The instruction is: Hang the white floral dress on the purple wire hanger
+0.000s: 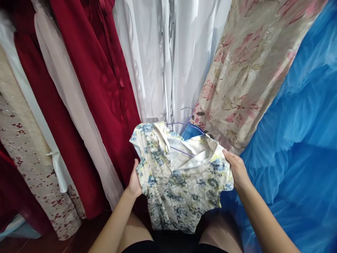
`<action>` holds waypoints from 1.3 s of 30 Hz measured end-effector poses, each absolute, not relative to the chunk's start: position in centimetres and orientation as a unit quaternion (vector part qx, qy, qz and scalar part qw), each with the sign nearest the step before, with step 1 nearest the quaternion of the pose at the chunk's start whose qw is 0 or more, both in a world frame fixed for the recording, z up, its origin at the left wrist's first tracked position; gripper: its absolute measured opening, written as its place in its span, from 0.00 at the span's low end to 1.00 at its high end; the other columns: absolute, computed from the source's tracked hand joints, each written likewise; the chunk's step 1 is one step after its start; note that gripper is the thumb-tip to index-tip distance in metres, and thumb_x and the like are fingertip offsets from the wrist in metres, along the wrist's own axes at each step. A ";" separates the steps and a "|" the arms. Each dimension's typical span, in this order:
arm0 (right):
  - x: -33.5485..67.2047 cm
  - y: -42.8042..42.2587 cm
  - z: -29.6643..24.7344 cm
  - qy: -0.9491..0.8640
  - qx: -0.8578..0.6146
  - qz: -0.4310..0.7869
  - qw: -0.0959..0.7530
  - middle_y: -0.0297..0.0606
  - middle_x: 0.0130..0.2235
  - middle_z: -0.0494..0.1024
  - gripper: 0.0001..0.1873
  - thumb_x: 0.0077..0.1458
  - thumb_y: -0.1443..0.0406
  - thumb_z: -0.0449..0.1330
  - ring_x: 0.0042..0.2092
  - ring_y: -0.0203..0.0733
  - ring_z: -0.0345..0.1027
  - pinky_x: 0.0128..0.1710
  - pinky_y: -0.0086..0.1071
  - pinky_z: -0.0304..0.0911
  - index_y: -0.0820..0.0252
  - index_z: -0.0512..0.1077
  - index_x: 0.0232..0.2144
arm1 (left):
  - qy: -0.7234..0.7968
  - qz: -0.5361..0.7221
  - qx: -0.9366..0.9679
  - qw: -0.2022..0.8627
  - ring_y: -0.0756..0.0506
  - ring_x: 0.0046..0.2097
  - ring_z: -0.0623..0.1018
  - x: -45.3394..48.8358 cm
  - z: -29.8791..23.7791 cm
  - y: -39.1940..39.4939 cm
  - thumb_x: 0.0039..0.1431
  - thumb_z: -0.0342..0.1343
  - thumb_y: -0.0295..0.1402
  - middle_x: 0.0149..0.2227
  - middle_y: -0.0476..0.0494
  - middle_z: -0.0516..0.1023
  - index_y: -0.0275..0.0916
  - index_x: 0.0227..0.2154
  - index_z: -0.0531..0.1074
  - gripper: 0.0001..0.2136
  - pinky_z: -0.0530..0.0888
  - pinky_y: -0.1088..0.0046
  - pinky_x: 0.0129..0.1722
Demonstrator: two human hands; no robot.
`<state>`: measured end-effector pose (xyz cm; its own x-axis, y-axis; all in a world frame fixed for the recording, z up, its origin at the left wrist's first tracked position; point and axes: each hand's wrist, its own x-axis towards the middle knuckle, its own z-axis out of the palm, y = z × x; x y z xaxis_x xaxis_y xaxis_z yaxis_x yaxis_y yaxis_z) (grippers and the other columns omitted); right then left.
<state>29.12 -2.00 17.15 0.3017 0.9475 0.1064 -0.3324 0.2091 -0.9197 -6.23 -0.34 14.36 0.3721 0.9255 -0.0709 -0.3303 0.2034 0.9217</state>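
A cream blouse with blue and yellow flowers (189, 189) hangs spread between my two hands, above my lap. My left hand (135, 181) grips its left side below the short sleeve, the fingers mostly hidden behind the cloth. At the other shoulder, my right hand (236, 168) is closed on the sleeve edge, thumb on top. Inside the neckline sits a thin purple wire hanger (181, 151), its hook poking up at the back. The blouse's lower part drops out of view between my knees.
Long garments hang all around: dark red dresses (92, 63), a pale pink one (65, 77), white cloth with silvery strips (147, 52), a beige floral dress (242, 70) and blue ruffled tulle (302, 140). At lower left, a light-blue container (22, 228) stands on the dark red floor.
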 end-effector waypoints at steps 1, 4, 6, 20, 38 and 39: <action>29.2 -1.1 17.8 -0.371 -0.423 0.454 0.690 0.38 0.21 0.79 0.18 0.42 0.51 0.72 0.24 0.48 0.73 0.21 0.35 0.65 0.56 0.75 0.24 | 0.295 0.472 0.412 0.721 0.37 0.57 0.76 -7.0 13.8 -0.7 0.57 0.34 0.68 0.42 0.33 0.82 0.36 0.42 0.80 0.42 0.70 0.61 0.58; 28.3 1.3 19.4 -0.401 -0.414 0.445 0.685 0.38 0.22 0.79 0.18 0.43 0.50 0.71 0.26 0.48 0.73 0.22 0.35 0.65 0.56 0.74 0.23 | 0.281 0.531 0.344 0.722 0.35 0.62 0.72 -8.6 12.5 -1.1 0.55 0.50 0.64 0.51 0.36 0.80 0.41 0.54 0.74 0.36 0.64 0.56 0.64; 27.1 2.3 19.9 -0.419 -0.401 0.442 0.684 0.38 0.23 0.79 0.18 0.44 0.50 0.71 0.26 0.47 0.73 0.22 0.34 0.64 0.56 0.74 0.23 | 0.292 0.556 0.327 0.705 0.34 0.64 0.69 -8.9 11.9 -1.0 0.58 0.58 0.52 0.54 0.36 0.78 0.40 0.58 0.71 0.30 0.63 0.54 0.65; 27.5 2.0 19.8 -0.450 -0.392 0.505 0.624 0.37 0.21 0.78 0.17 0.44 0.52 0.72 0.20 0.41 0.69 0.20 0.32 0.63 0.58 0.76 0.24 | 0.364 0.588 0.285 0.664 0.34 0.62 0.72 -7.9 11.1 -2.7 0.53 0.65 0.37 0.55 0.35 0.78 0.34 0.56 0.71 0.27 0.70 0.58 0.62; 27.0 2.0 13.4 -0.423 -0.446 0.462 0.639 0.38 0.29 0.82 0.21 0.48 0.48 0.68 0.30 0.50 0.75 0.28 0.38 0.69 0.58 0.77 0.36 | 0.467 0.580 0.346 0.571 0.35 0.61 0.73 -5.9 6.7 -5.2 0.46 0.72 0.38 0.53 0.37 0.79 0.38 0.49 0.78 0.25 0.64 0.57 0.66; 26.6 1.7 11.9 -0.421 -0.463 0.446 0.640 0.40 0.31 0.82 0.21 0.50 0.47 0.67 0.32 0.51 0.75 0.31 0.39 0.69 0.58 0.77 0.36 | 0.476 0.587 0.349 0.554 0.34 0.60 0.74 -5.6 6.2 -5.4 0.45 0.72 0.39 0.52 0.36 0.80 0.37 0.47 0.79 0.24 0.64 0.56 0.65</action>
<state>26.60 1.70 11.91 0.2486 0.9604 0.1259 -0.1817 0.1739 -0.9678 -5.62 -5.39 6.15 -0.1415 0.9830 -0.1171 -0.3186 0.0668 0.9455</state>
